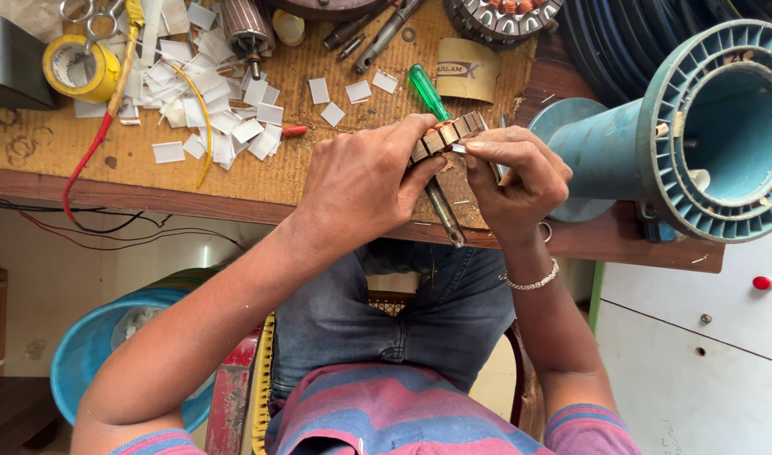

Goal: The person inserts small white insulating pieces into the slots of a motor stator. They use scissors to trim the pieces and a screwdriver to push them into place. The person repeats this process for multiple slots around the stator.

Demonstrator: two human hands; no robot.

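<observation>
Copper-wound motor rotor (447,135) is gripped by left hand (361,181); right hand (517,181) pinches a white paper slip (459,147) against its slots. More cut slips (222,122) lie unused beyond the grip.

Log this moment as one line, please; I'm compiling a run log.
left hand: holds slotted motor armature | right hand: pinches at armature's slots | nearby: green-handled screwdriver, white paper slips, blue spool | surface: workbench

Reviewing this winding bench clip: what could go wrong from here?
1. The left hand and right hand hold the motor armature past the workbench edge; a slip would likely drop it to the floor.
2. The green-handled screwdriver lies right behind it and could get knocked.
3. Loose white paper slips may scatter.
</observation>
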